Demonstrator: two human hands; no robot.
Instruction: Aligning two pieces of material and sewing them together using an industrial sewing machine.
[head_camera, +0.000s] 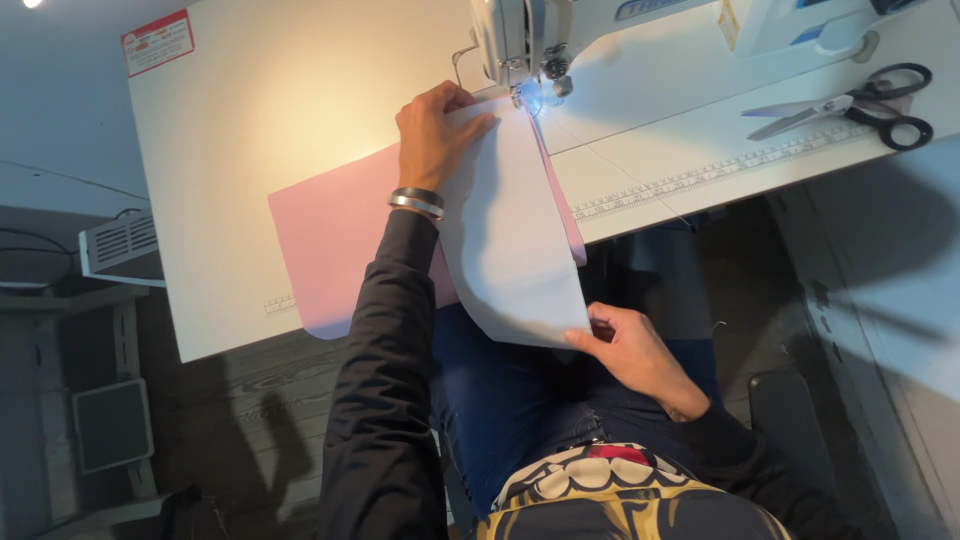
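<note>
Head view, seated at a sewing station.

Left side: a flat pink sheet of fabric (335, 245) lies on the white tabletop (230, 130), its lower edge hanging past the tabletop's near edge. A printed ruler strip runs along that near edge.

Left hand (432, 135): palm down, fingers (470, 125) spread and flat, pressing the top of a white curved fabric panel (510, 240) onto the pink sheet just beside the presser foot (528, 95). It grips nothing; it only pins the layers. A dark and silver bracelet (417, 201) sits on the wrist.

Centre: the white industrial sewing machine (560, 30) stands at the far edge, its lamp lighting the needle area. The white panel runs from the foot toward the body and off the near edge over the lap.

Right hand (630, 350): below the near edge, thumb and fingers closed in a pinch on the panel's lower right corner, holding it lightly taut.

Right side: black-handled steel scissors (850, 105) lie near the tabletop's far right corner, well apart from both hands.

Judgement on technique: keep the two raw edges matched ahead of the foot, let the left hand steer with flat pressure and stay clear of the needle, and let the right hand support the tail without pulling, since pulling would likely stretch the curve.
</note>
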